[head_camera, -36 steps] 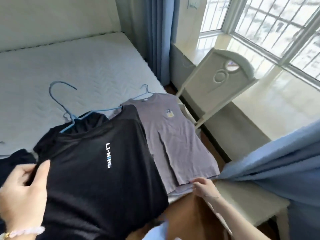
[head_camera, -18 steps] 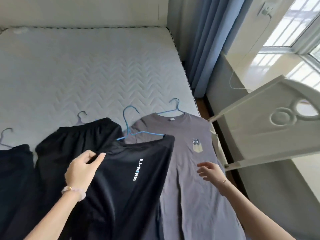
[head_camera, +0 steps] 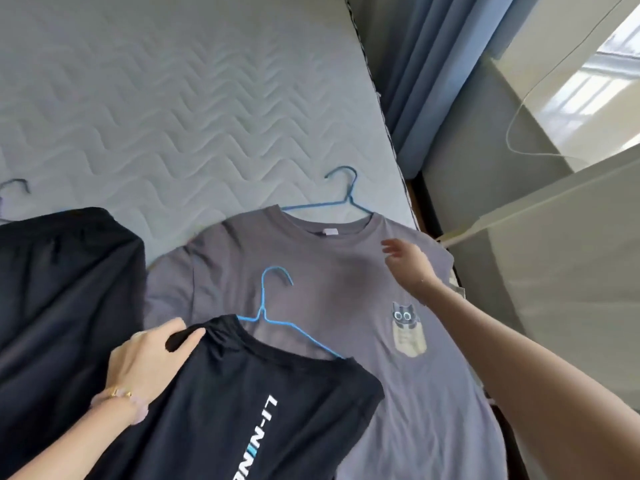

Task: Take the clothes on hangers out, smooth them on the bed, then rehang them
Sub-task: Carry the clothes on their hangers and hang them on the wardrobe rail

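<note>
Quilted mattress (head_camera: 173,116) bears the grey shirt (head_camera: 329,271). Our left hand (head_camera: 149,362) pinches the black shirt (head_camera: 277,410) overlapping it; our right hand (head_camera: 408,261) hovers above, fingers spread. Dragging could catch the black shirt's hanger (head_camera: 266,306) and rumple the grey cloth beneath.

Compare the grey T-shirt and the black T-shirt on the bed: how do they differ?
The grey T-shirt bears a cat pocket print; the black T-shirt bears white lettering. The grey one lies spread on the mattress; the black one overlaps it, pinched near the collar by the left hand. Both have a blue wire hanger in the neck.
</note>
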The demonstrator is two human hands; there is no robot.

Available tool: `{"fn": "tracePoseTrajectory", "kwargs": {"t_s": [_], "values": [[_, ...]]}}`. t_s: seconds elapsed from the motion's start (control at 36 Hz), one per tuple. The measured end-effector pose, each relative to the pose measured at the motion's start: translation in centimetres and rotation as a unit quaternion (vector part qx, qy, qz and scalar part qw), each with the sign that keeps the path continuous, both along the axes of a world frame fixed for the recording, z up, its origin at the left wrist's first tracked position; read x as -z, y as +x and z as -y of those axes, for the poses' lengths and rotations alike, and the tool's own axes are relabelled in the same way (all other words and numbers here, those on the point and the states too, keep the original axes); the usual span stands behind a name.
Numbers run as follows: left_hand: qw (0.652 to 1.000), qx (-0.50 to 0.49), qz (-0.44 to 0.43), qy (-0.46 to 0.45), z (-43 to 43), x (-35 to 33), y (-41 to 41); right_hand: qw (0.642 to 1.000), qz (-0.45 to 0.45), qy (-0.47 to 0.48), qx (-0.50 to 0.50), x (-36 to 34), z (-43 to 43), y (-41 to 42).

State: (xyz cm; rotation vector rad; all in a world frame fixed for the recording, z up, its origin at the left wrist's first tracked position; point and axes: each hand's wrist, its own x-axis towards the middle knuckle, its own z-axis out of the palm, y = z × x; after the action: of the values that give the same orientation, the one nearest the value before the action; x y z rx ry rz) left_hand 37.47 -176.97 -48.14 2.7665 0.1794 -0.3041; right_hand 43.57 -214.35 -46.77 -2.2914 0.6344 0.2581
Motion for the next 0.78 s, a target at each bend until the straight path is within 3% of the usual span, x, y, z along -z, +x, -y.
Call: {"fn": "tracePoseTrajectory", "kwargs": {"t_s": [0.17,0.44,0.78], "values": [[0.996,0.070,0.009,0.060,1.0,3.0,-0.1,0.989,-0.030,-0.116,-0.091,3.4,2.1,4.8],[0.996,0.015,-0.085,0.023,2.1,1.8,1.2,0.977,-0.047,-0.205,-0.022,5.2,6.0,7.6],[0.984,-0.043,-0.165,-0.054,1.8,0.2,1.4,0.990,-0.045,-0.135,0.018,0.9,6.7,2.2]]}}
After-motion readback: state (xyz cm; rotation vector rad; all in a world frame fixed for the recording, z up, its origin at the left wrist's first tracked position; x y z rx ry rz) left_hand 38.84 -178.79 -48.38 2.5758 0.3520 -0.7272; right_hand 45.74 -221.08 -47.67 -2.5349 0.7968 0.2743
